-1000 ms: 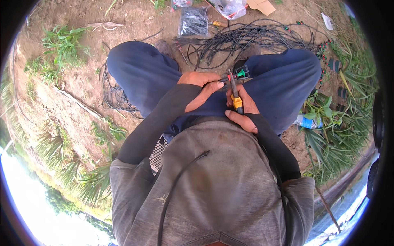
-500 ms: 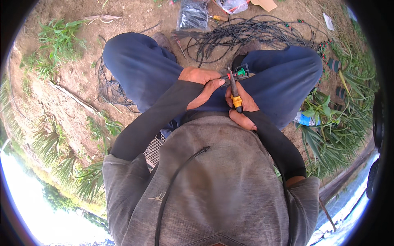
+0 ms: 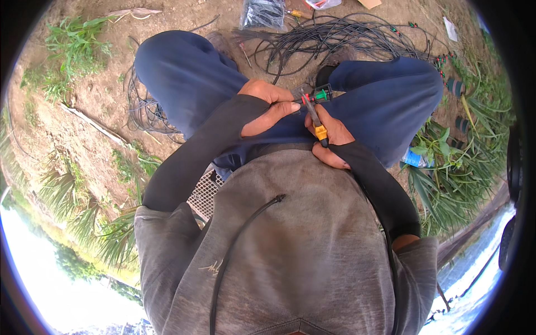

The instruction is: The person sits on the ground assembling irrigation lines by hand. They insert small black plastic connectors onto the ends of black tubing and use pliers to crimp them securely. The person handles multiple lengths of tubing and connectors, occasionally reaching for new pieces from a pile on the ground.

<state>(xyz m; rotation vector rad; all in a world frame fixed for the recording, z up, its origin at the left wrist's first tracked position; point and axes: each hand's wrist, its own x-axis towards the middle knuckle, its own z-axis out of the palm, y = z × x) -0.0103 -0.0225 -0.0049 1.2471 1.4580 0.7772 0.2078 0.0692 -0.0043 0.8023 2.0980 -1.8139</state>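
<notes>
My left hand (image 3: 269,106) is closed, thumb and fingers pinching a small sprinkler (image 3: 322,95) with a black frame, a green centre and red bits. My right hand (image 3: 335,133) is wrapped round yellow-handled pliers (image 3: 320,132). The metal jaws point up and away from me and meet the sprinkler beside its red part, just past my left fingertips. Whether the jaws grip it or only touch it, I cannot tell. Both hands are above my lap, between my bent knees.
Beyond my feet lies a tangle of thin black tubing (image 3: 329,42) with red and green pieces on some ends. A clear bag of black parts (image 3: 263,14) is beside it. More tubing (image 3: 142,109) lies left of my knee. Plants and a blue-labelled bottle (image 3: 416,158) are at the right.
The pliers lean further left, and their jaws and the sprinkler have shifted slightly left. Both hands keep their holds. The whole view has moved a little.
</notes>
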